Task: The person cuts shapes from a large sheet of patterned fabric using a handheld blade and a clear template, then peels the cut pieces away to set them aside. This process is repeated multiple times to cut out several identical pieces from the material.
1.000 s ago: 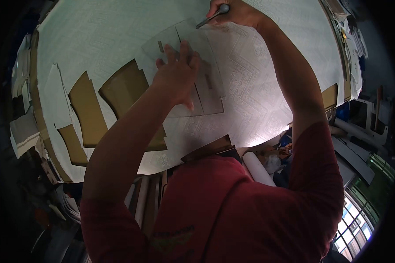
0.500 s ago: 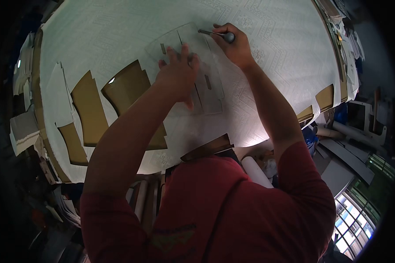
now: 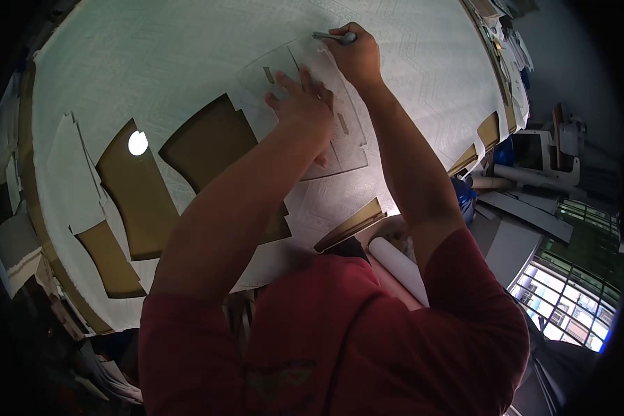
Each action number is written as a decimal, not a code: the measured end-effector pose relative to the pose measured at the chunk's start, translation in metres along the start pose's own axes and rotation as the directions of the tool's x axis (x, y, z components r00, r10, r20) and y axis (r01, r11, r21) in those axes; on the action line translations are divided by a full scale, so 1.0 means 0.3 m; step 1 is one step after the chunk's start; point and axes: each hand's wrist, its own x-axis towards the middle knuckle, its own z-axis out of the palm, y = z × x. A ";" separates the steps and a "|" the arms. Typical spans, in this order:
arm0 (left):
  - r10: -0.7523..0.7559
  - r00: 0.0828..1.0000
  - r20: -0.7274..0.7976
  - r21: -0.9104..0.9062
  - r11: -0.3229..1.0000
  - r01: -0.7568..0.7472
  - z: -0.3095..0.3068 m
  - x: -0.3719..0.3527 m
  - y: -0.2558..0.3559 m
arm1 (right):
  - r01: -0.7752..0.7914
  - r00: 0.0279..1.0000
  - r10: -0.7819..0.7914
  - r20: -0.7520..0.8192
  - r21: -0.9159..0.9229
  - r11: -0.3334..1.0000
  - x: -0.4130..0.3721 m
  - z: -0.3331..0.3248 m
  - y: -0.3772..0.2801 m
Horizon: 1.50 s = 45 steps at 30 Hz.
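Observation:
A clear plastic template point(image 3: 347, 156) with slots lies on pale patterned fabric point(image 3: 152, 62) spread over the table. My left hand point(image 3: 305, 111) presses on the template, fingers spread, covering part of its middle. At the template's far right corner, my right hand point(image 3: 357, 62) is closed around a slim grey cutting knife point(image 3: 336, 37). The knife's tip points left, right by the template's far edge. Left of the template, the fabric has curved cut-outs point(image 3: 201, 142) where the brown surface beneath shows.
Another brown cut-out point(image 3: 135, 201) shows farther left, with a bright light spot on it. A white roll point(image 3: 399, 267) leans below the table's near edge. Stacked sheets and boards point(image 3: 513, 62) line the right side, and a barred window point(image 3: 568, 305) lies at lower right.
The knife has moved along to the template's far right corner and now lies just beyond its edge. My left hand stays spread on the template. The whole view has shifted and turned slightly.

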 end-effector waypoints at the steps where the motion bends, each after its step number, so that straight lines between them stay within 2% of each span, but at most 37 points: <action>1: 0.005 1.000 0.020 0.024 1.000 -0.006 0.002 -0.002 0.000 | -0.016 0.999 0.017 0.049 -0.021 1.000 0.010 -0.001 -0.005; 4: 0.007 1.000 0.025 0.011 1.000 -0.007 -0.004 -0.006 0.000 | -0.066 0.996 0.067 0.056 -0.020 0.998 0.016 0.004 -0.002; 7: -0.001 1.000 -0.001 -0.005 1.000 0.001 0.004 0.000 0.000 | 0.042 0.999 -0.044 0.019 0.061 0.997 -0.001 0.031 0.046; 11: -0.022 1.000 -0.021 -0.030 0.999 0.022 0.008 -0.010 0.001 | 0.033 0.998 -0.036 0.049 0.067 0.997 0.017 0.009 0.047; 13: -0.010 0.999 -0.052 -0.062 0.998 0.007 0.010 -0.016 -0.001 | 0.102 0.980 -0.112 0.163 0.065 0.993 0.060 -0.029 0.065; 14: -0.026 0.999 -0.044 -0.059 0.998 0.023 0.010 -0.020 0.000 | 0.104 0.978 -0.117 0.171 0.081 0.991 0.101 -0.049 0.084; 16: -0.025 0.997 -0.072 -0.076 0.997 0.019 0.012 -0.024 0.003 | 0.240 0.842 -0.299 0.449 0.186 0.953 0.223 -0.077 0.118; 17: -0.037 0.998 -0.060 -0.073 0.997 0.033 0.009 -0.024 0.004 | 0.235 0.838 -0.303 0.454 0.202 0.951 0.293 -0.079 0.121; 19: -0.032 0.998 -0.060 -0.080 0.996 0.027 0.000 -0.028 0.010 | 0.237 0.565 -0.347 0.748 0.256 0.937 0.441 -0.061 0.116; 20: -0.051 0.998 -0.044 -0.079 0.996 0.047 0.000 -0.027 0.014 | 0.182 0.485 -0.327 0.811 0.272 0.945 0.499 -0.033 0.115; 27: -0.052 0.999 0.017 -0.087 0.995 0.053 -0.004 -0.013 0.027 | 0.228 0.328 -0.498 0.803 0.444 0.867 0.632 0.299 0.218; 30: -0.070 0.997 0.019 -0.068 0.995 0.071 -0.011 -0.017 0.017 | 0.266 0.246 -0.596 0.765 0.538 0.800 0.609 0.444 0.138; 33: -0.055 0.998 0.030 -0.069 0.996 0.056 -0.009 -0.016 0.019 | 0.299 0.184 -0.659 0.729 0.597 0.744 0.440 0.500 0.016; 35: -0.053 0.998 0.033 -0.067 0.996 0.056 -0.011 -0.014 0.015 | 0.329 0.152 -0.696 0.702 0.628 0.705 0.419 0.552 -0.023; 39: -0.048 0.998 0.038 -0.098 0.994 0.052 -0.005 -0.016 0.012 | 0.389 0.102 -0.752 0.651 0.670 0.633 0.408 0.577 -0.058; 45: -0.053 0.998 0.028 -0.073 0.996 0.055 -0.004 -0.020 0.012 | 0.501 0.060 -0.817 0.574 0.691 0.522 0.298 0.493 -0.142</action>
